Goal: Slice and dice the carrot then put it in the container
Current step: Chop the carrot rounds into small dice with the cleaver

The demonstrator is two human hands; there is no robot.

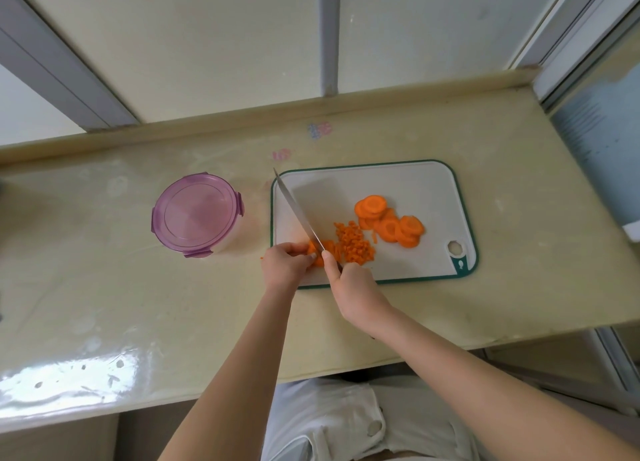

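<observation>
A white cutting board (pixel 408 187) with a green rim lies on the counter. Round carrot slices (pixel 391 223) are piled at its middle right, and a heap of diced carrot (pixel 354 244) lies nearer the front. My left hand (pixel 285 265) holds down a few carrot slices (pixel 320 249) at the board's front left with curled fingertips. My right hand (pixel 353 287) grips the handle of a knife (pixel 296 206); its blade runs over those slices toward the far left corner. A round container (pixel 195 214) with a purple lid stands closed left of the board.
The cream counter (pixel 138 304) has a raised back edge and a front edge near my body. A small carrot crumb (pixel 262 258) lies on the counter by my left hand. Faint coloured marks (pixel 318 129) show behind the board.
</observation>
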